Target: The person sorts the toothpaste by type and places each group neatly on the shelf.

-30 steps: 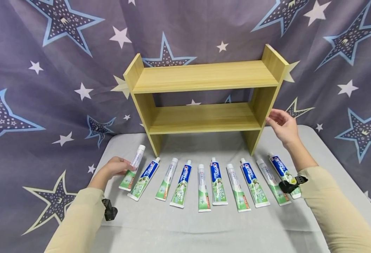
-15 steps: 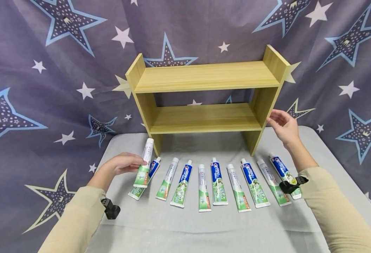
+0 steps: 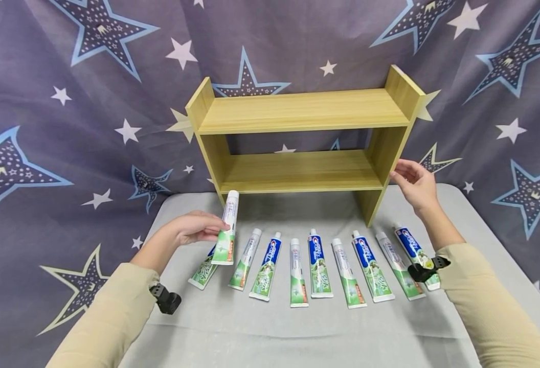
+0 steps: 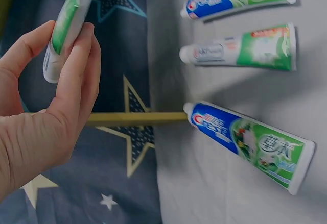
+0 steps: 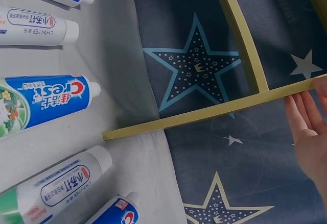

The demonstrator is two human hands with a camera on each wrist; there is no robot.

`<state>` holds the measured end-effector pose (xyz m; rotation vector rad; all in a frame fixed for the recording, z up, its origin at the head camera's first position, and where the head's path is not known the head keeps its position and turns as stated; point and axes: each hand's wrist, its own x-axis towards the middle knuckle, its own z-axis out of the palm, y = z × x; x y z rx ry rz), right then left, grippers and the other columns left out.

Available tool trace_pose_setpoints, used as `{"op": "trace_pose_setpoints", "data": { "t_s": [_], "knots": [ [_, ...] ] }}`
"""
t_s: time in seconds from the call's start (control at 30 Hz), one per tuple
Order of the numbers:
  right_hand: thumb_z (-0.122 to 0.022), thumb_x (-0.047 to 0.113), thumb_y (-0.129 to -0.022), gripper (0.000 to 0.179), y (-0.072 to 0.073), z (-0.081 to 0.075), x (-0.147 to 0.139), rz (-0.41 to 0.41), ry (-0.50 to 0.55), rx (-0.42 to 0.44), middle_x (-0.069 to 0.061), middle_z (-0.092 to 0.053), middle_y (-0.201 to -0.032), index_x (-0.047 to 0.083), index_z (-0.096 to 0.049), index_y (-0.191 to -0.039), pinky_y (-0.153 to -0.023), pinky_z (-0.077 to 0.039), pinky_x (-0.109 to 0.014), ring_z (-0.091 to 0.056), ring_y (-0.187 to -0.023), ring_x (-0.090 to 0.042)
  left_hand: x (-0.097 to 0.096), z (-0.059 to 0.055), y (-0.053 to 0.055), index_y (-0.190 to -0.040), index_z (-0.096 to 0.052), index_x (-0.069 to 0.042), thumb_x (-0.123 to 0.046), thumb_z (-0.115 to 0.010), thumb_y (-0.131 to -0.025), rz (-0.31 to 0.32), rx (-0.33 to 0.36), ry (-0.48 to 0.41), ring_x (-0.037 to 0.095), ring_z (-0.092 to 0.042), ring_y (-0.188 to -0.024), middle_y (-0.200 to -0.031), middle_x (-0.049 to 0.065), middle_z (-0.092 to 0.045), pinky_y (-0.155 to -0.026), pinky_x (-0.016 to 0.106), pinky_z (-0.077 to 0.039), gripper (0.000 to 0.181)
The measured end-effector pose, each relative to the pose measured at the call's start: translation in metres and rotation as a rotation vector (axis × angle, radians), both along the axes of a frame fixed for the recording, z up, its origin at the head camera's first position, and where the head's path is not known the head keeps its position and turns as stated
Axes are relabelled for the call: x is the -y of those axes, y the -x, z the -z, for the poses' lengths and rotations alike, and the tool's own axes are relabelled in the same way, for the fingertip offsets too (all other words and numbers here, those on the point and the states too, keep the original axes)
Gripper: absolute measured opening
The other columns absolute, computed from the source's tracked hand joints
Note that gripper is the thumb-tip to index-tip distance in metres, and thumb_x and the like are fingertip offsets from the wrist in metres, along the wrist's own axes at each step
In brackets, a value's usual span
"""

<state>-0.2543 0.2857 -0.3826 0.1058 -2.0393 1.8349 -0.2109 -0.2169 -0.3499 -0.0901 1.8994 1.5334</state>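
Left hand pinches a tube, cap pointing near twelve o'clock; right hand, fingers loosely extended, just touches the shelf on its three o'clock side.

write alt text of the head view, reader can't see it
A person's left hand holds up a white-and-green toothpaste tube while the right hand touches the side of a yellowish wood-grain shelf. Nine more tubes, blue-and-green or white-and-green, lie in a row on grey cloth.
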Motion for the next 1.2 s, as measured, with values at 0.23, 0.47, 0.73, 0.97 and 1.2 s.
{"op": "trace_pose_setpoints", "data": {
  "t_s": [0.23,0.47,0.73,0.97,1.2],
  "knots": [
    [-0.063,-0.004,-0.086,0.032,0.000,0.000,0.000,-0.001,0.008,-0.006,0.024,-0.066,-0.084,0.028,-0.063,-0.093,-0.071,-0.049,0.000,-0.061,-0.079,0.009,-0.015,-0.023,0.000,-0.109,-0.050,0.004,-0.003,-0.053,-0.094,0.016,0.018,-0.015,0.002,-0.067,-0.074,-0.076,-0.006,-0.070,-0.072,0.016,-0.059,0.017],
    [-0.063,-0.003,-0.087,0.031,0.000,-0.001,0.001,0.003,0.002,0.003,0.024,-0.066,-0.083,0.027,-0.063,-0.094,-0.070,-0.049,-0.001,-0.061,-0.079,0.009,-0.021,-0.052,-0.002,-0.102,-0.052,0.000,-0.004,-0.055,-0.094,0.022,-0.019,-0.017,0.005,-0.068,-0.075,-0.079,-0.004,-0.070,-0.072,0.018,-0.060,0.009],
    [-0.064,-0.002,-0.086,0.030,0.000,-0.001,0.000,0.008,0.001,0.009,0.024,-0.066,-0.083,0.027,-0.063,-0.093,-0.069,-0.049,-0.001,-0.061,-0.078,0.010,-0.027,-0.079,-0.002,-0.116,-0.048,0.007,-0.004,-0.054,-0.095,0.009,-0.029,-0.038,0.005,-0.069,-0.073,-0.079,-0.002,-0.071,-0.071,0.017,-0.060,0.025],
    [-0.064,-0.002,-0.086,0.029,-0.002,-0.003,0.002,0.002,0.027,0.001,0.023,-0.067,-0.081,0.026,-0.064,-0.092,-0.069,-0.050,-0.001,-0.061,-0.076,0.009,-0.043,-0.107,-0.005,-0.115,-0.050,0.007,-0.004,-0.055,-0.094,0.030,-0.067,-0.050,0.007,-0.070,-0.073,-0.080,0.000,-0.072,-0.071,0.019,-0.060,0.024],
    [-0.064,-0.003,-0.086,0.029,-0.003,-0.003,0.003,-0.004,0.042,-0.002,0.022,-0.067,-0.081,0.025,-0.064,-0.091,-0.069,-0.050,-0.001,-0.061,-0.076,0.009,-0.053,-0.135,-0.001,-0.106,-0.058,0.003,-0.008,-0.058,-0.094,0.017,-0.105,-0.045,0.006,-0.069,-0.071,-0.080,0.001,-0.072,-0.066,0.016,-0.059,0.016]
  ]
}}
